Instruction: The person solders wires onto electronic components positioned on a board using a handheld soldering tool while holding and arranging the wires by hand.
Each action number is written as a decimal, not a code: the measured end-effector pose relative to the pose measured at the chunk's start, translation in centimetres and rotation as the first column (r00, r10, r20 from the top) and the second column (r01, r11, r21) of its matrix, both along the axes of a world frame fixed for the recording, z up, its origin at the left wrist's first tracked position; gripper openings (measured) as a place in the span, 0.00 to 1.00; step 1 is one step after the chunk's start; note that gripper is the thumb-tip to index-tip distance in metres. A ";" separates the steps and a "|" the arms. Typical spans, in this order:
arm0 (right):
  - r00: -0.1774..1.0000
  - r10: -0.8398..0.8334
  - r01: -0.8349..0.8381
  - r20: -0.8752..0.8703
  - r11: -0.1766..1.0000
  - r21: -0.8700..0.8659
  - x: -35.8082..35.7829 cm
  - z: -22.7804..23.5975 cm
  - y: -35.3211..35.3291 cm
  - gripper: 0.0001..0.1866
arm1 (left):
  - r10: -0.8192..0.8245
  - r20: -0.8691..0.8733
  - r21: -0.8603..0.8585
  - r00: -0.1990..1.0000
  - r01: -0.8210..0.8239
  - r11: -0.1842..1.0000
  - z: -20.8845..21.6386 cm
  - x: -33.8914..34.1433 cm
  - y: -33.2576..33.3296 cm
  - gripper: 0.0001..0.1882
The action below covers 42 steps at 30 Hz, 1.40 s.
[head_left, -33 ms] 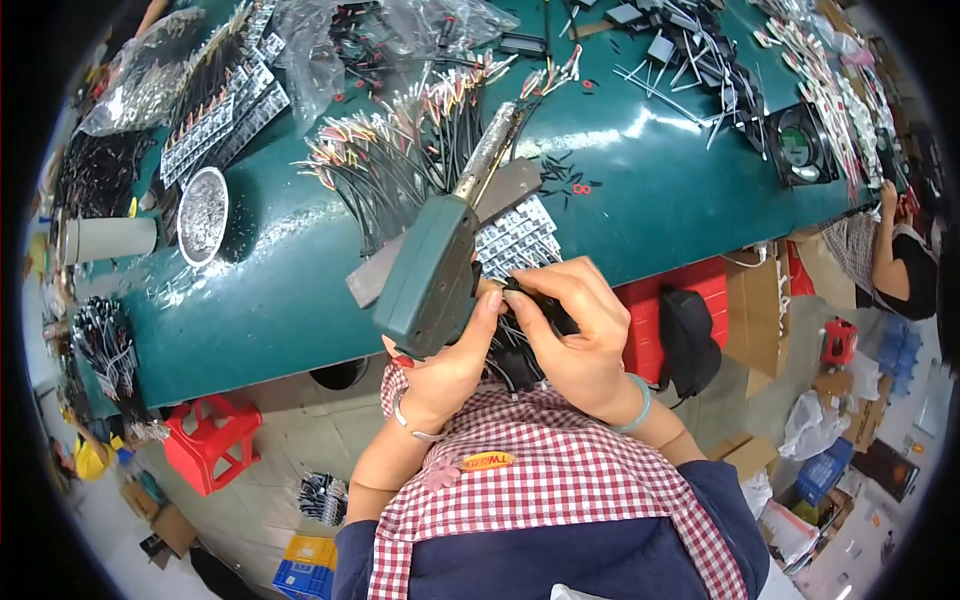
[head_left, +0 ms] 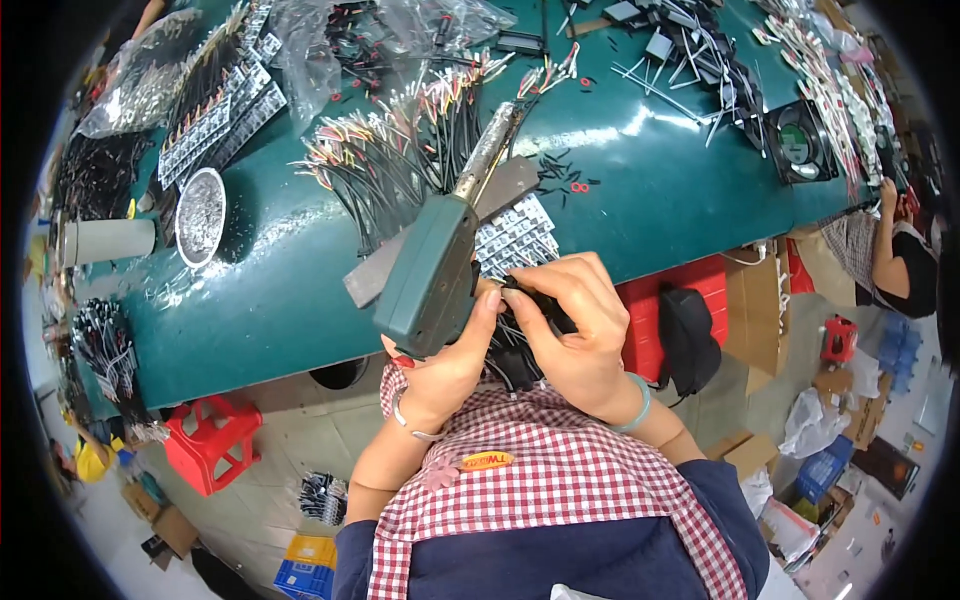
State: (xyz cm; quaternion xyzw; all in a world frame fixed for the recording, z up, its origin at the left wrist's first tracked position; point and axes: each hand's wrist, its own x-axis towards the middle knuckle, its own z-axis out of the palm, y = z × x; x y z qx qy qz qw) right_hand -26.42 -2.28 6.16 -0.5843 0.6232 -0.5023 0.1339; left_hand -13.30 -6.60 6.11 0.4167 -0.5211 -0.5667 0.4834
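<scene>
Pinching small black piece [head_left: 512,283], frame ctr.: L hand [head_left: 452,372] & R hand [head_left: 582,338], fingertips narrow. Hold steady; keep soldering gun [head_left: 428,278] clear of wire bundle [head_left: 388,178], upper ctr.

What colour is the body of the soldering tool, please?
The soldering tool has a dark green body, best seen in the head view.

Both hands [head_left: 450,372] [head_left: 588,335] curled, close together
</scene>
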 end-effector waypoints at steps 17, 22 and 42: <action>0.996 -0.072 0.070 -0.055 0.997 -0.044 0.2 -0.7 0.9 0.16 | 0.002 0.025 0.028 1.000 -0.003 1.000 -1.1 -0.3 0.3 0.22; 0.995 -0.087 0.085 -0.039 0.994 -0.063 0.1 -1.0 0.9 0.15 | -0.013 0.000 0.041 1.000 0.013 0.999 -0.8 -0.6 0.3 0.23; 0.999 0.023 -0.029 -0.035 0.988 -0.155 -0.8 -0.7 0.7 0.16 | -0.003 -0.251 0.367 0.968 0.098 0.925 0.4 0.1 -1.4 0.24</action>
